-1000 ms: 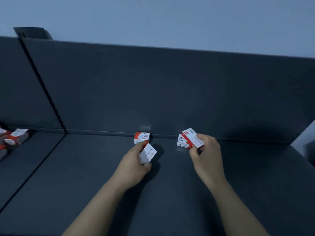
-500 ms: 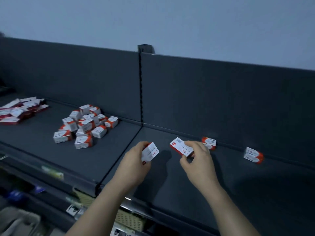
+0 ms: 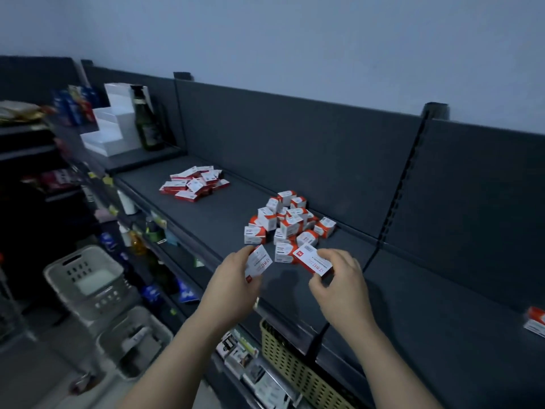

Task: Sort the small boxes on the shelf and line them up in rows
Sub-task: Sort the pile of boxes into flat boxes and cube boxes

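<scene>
My left hand (image 3: 233, 287) grips a small white and red box (image 3: 259, 263) above the front of the dark shelf (image 3: 224, 219). My right hand (image 3: 339, 287) pinches a flat white and red box (image 3: 313, 258) close beside it. Just behind both hands lies a loose heap of small cube-like red and white boxes (image 3: 290, 221). Farther left on the same shelf sits a second heap of flat red and white boxes (image 3: 194, 183). One more red and white box (image 3: 535, 321) shows at the right edge, on the adjoining shelf bay.
A slotted upright (image 3: 404, 184) divides the two shelf bays. White stepped risers (image 3: 113, 125) and a dark bottle (image 3: 146, 125) stand at the far left. Below are a perforated basket (image 3: 298, 367), lower shelves with goods, and grey plastic baskets (image 3: 88, 278) on the floor.
The view has swung far to the left; the two boxes left at the back wall slid out to the right. Both hands carried their boxes over toward the heap of small boxes.
</scene>
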`<state>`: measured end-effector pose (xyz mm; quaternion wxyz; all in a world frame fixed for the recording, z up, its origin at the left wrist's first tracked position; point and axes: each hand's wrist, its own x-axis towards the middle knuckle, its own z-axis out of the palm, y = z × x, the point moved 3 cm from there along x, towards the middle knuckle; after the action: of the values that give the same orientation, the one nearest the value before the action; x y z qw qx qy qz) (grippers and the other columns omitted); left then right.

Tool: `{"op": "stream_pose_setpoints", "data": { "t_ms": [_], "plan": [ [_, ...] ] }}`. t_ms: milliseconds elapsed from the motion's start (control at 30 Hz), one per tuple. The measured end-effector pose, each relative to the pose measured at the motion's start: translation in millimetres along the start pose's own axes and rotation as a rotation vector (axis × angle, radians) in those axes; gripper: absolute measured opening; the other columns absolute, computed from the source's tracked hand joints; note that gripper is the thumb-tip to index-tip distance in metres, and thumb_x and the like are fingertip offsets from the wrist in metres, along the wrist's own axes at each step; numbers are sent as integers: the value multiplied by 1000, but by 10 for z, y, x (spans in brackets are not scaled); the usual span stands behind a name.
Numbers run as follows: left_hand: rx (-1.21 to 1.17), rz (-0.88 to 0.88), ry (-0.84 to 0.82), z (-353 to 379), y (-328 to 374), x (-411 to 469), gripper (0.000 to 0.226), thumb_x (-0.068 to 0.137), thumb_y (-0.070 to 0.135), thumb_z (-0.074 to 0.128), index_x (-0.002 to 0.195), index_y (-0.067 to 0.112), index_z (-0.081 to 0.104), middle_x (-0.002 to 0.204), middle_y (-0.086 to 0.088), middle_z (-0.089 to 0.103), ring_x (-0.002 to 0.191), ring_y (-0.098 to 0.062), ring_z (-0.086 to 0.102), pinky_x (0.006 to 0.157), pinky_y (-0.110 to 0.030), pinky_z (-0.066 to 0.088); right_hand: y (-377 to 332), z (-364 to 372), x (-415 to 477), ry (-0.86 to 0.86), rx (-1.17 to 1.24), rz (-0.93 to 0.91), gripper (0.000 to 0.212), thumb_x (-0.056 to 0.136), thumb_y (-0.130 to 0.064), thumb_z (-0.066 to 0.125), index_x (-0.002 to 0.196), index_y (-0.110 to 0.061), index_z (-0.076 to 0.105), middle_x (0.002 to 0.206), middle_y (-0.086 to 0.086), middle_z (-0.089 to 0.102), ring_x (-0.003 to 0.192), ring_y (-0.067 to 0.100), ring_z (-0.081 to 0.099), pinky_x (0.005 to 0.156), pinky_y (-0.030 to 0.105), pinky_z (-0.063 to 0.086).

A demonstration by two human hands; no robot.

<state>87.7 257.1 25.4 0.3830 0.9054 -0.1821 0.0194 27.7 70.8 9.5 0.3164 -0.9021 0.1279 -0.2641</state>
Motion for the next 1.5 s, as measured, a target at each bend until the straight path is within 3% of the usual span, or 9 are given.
{"op": "stream_pose_setpoints", "data": {
  "t_ms": [133, 267, 467, 567, 700, 1000, 1167, 1500],
  "plan": [
    [52, -64, 47, -230, -354, 237, 50, 91, 19, 52, 138, 24, 40, 122, 1, 51, 98, -10, 49, 78, -22, 37, -263, 413, 332, -61, 40, -76, 38, 82, -11, 60, 120, -17, 58, 120, -8, 53, 109, 8, 42, 85, 21, 42],
    [85, -91, 120, -445, -598, 564, 51, 90, 19, 54, 138, 26, 41, 107, 6, 45, 93, -8, 45, 73, -18, 35, -455, 785, 722, -102, 109, -112, 39, 81, -11, 59, 119, -18, 60, 122, -8, 52, 114, 12, 45, 93, 37, 47],
    [96, -159, 215, -731, -921, 1117, 54, 86, 18, 58, 137, 28, 46, 115, 1, 51, 96, -11, 48, 69, -18, 42, -675, 1241, 1278, -146, 96, -168, 39, 82, -13, 59, 121, -18, 58, 120, -7, 53, 111, 13, 48, 94, 35, 47],
    [108, -197, 246, -844, -1076, 1332, 48, 84, 22, 60, 131, 23, 52, 116, 0, 60, 93, -14, 58, 77, -31, 54, -780, 1487, 1486, -158, 62, -186, 39, 81, -11, 59, 120, -17, 59, 119, -6, 54, 113, 14, 47, 94, 31, 45],
    [106, -245, 269, -999, -1354, 1647, 41, 82, 29, 63, 121, 29, 52, 107, 6, 65, 80, -12, 64, 70, -36, 58, -919, 1818, 1737, -168, 34, -181, 40, 83, -13, 59, 122, -17, 57, 122, -7, 54, 113, 12, 45, 93, 25, 42],
    [207, -119, 206, -1465, -1989, 2570, 40, 79, 38, 61, 117, 26, 56, 102, 6, 67, 86, -16, 63, 73, -34, 55, -1343, 2626, 2295, -87, -14, -65, 40, 84, -13, 60, 123, -16, 58, 123, -5, 56, 113, 13, 44, 91, 24, 41],
    [192, -5, 139, -1612, -2311, 3042, 47, 80, 39, 65, 123, 21, 60, 109, 6, 50, 96, -14, 56, 79, -29, 50, -1524, 2964, 2511, -42, -52, 14, 41, 84, -12, 59, 124, -16, 58, 124, -5, 56, 114, 14, 44, 91, 23, 38],
    [262, 5, 79, -1439, -2651, 3791, 43, 85, 44, 61, 121, 19, 59, 114, 2, 52, 100, -19, 56, 75, -31, 49, -1451, 3408, 2946, -53, -114, 109, 40, 87, -19, 57, 127, -18, 54, 128, -8, 53, 118, 12, 42, 94, 23, 38]
  ]
}}
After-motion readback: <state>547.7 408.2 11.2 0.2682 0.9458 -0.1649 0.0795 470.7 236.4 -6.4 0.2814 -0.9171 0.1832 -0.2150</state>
